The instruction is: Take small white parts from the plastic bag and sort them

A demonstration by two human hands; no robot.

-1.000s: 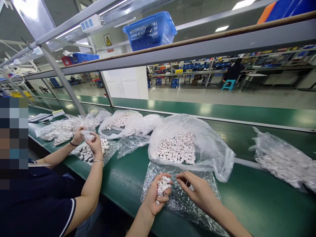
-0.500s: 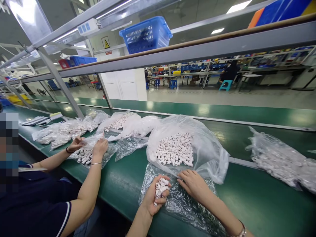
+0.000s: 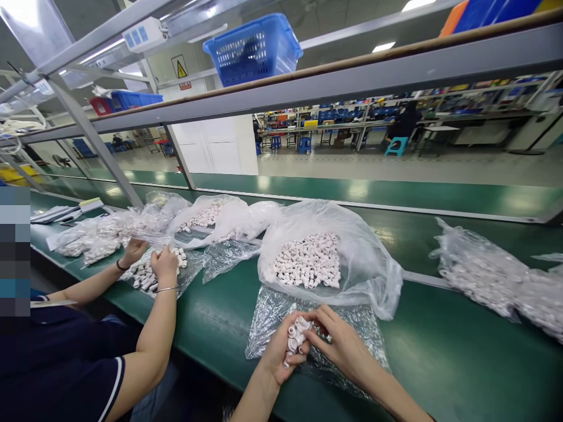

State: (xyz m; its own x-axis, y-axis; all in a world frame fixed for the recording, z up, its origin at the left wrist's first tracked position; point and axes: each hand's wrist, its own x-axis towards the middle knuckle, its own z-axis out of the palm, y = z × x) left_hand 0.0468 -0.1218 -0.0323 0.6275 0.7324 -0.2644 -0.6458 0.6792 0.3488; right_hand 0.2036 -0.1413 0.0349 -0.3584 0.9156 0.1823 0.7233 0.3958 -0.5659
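My left hand (image 3: 281, 351) is cupped around a stack of small white plastic tubes (image 3: 297, 336), held over a crinkled clear plastic sheet (image 3: 352, 328) on the green bench. My right hand (image 3: 341, 343) meets it from the right, fingertips touching the top tubes; whether it holds one itself is hidden. Just beyond my hands, an open clear bag (image 3: 365, 264) holds a heap of the same white tubes (image 3: 308, 261).
A co-worker in a dark shirt sits at my left; that person's hands (image 3: 152, 258) handle a bag over more white parts. More filled bags lie at left (image 3: 101, 234) and far right (image 3: 492, 275). A blue basket (image 3: 253, 50) stands on the overhead rail.
My right hand has come back from the sheet near the bag's edge to the tubes in my left hand. The co-worker's hands have shifted on their bag.
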